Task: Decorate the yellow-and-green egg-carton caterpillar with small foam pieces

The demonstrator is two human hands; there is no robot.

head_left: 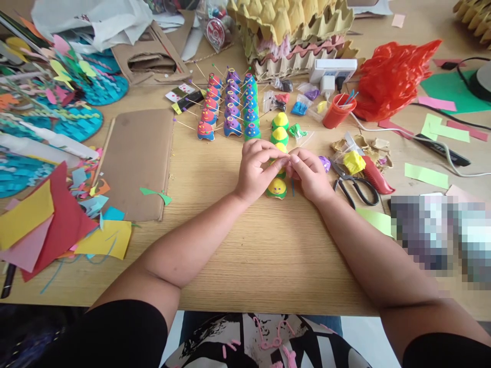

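My left hand [258,166] and my right hand [310,171] meet at the fingertips over a row of yellow and green clay-covered egg-carton bumps, a caterpillar [276,187] with a smiling face on its front bump. Both hands are pinched closed; whatever lies between the fingertips is too small to make out. The middle bumps are partly hidden by my fingers. Behind to the left stand three finished-looking caterpillars: a red and blue one [207,116], a purple one [232,110] and a blue and green one [251,113], with sticks poking out.
Black-handled scissors [355,184], a red-handled cutter [378,176] and a yellow clay lump [354,162] lie right of my hands. A red cup [337,113] stands farther back. Cardboard [132,163] and paper scraps [103,239] lie left. Egg trays [291,23] are stacked behind.
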